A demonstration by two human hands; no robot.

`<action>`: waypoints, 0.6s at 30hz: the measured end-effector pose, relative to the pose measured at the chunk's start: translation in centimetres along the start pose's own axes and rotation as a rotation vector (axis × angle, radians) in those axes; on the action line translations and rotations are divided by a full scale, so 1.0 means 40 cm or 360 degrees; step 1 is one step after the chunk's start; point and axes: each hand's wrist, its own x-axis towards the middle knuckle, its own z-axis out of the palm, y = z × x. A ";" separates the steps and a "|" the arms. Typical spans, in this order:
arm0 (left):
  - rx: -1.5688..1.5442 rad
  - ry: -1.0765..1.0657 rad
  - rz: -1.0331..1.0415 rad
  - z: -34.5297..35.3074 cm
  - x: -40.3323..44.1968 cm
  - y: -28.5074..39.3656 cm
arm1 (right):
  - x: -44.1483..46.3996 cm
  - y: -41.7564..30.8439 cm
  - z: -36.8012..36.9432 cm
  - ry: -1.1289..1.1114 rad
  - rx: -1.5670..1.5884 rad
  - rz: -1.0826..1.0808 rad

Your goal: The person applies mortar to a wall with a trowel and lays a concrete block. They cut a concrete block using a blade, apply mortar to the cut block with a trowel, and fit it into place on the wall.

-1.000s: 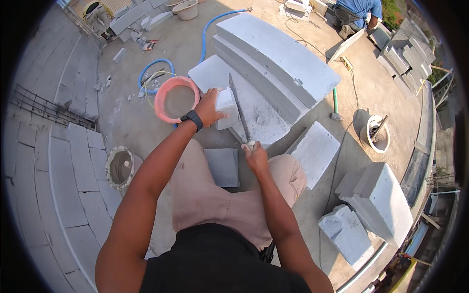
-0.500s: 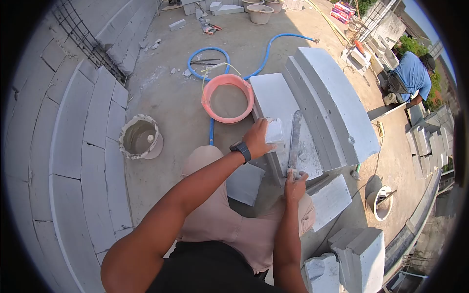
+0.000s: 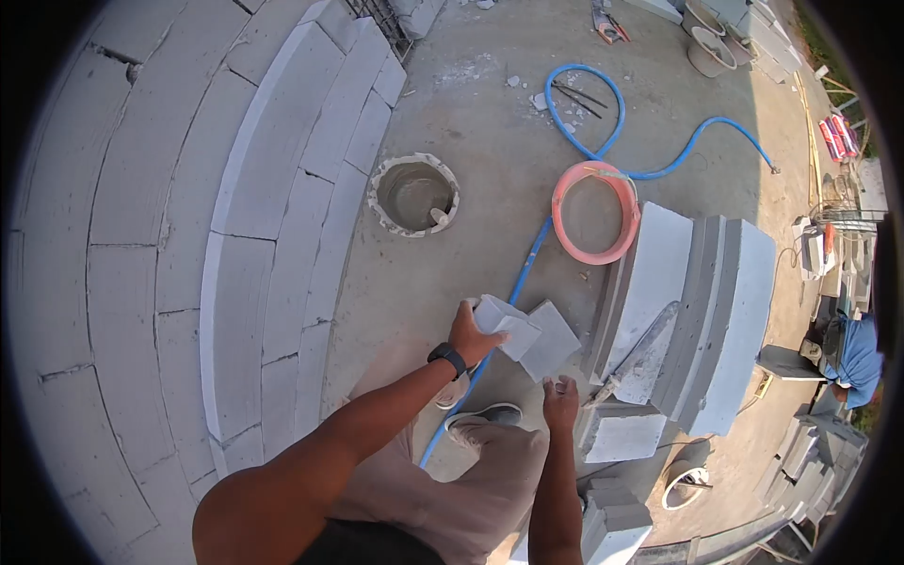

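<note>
My left hand (image 3: 477,335) is closed on a small cut piece of light grey concrete block (image 3: 508,320), held above the floor. Just past it, a flat block slab (image 3: 554,341) lies on the ground. My right hand (image 3: 561,403) is off the hand saw, its fingers loosely bent and apart, with nothing visible in them. To its right, the dusty hand saw (image 3: 644,341) rests on a pale block (image 3: 656,254), handle toward me. A shorter block (image 3: 623,433) lies below the saw's handle.
A pink bucket (image 3: 557,218) stands beyond the blocks, and a mortar-smeared bucket (image 3: 375,202) near the block wall (image 3: 273,235) at left. A blue hose (image 3: 527,268) runs across the floor by my shoe (image 3: 485,421). A person in blue (image 3: 857,358) crouches far right.
My view has swung left. My right hand has let go of the saw, which stays on the block. My left hand has carried the block piece away from the stacked blocks, leftward.
</note>
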 end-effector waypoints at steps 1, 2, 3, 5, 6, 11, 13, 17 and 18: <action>0.0092 0.0093 -0.0127 -0.072 -0.025 0.000 | -0.029 -0.045 0.007 -0.0055 0.0037 -0.0010; 0.0089 0.0094 -0.0167 -0.141 -0.043 -0.007 | -0.047 -0.088 0.014 -0.0087 0.0017 0.0002; 0.0160 0.0209 -0.0205 -0.208 -0.041 -0.019 | -0.037 -0.145 0.033 -0.0176 0.0030 -0.0031; 0.0221 0.0326 -0.0255 -0.337 -0.006 -0.040 | 0.018 -0.274 0.091 -0.0272 0.0027 -0.0065; 0.0242 0.0401 -0.0279 -0.398 0.011 -0.055 | 0.052 -0.337 0.130 -0.0273 0.0028 -0.0134; 0.0311 0.0675 -0.0356 -0.593 0.157 -0.157 | 0.270 -0.616 0.422 -0.0278 -0.0091 -0.0447; 0.0314 0.0699 -0.0332 -0.647 0.244 -0.193 | 0.366 -0.722 0.540 -0.0185 -0.0496 -0.0791; 0.0235 0.0616 -0.0396 -0.751 0.370 -0.197 | 0.544 -0.781 0.785 -0.0349 -0.1080 -0.0812; 0.0248 0.0572 -0.0421 -0.769 0.397 -0.198 | 0.571 -0.767 0.840 -0.0437 -0.1333 -0.0809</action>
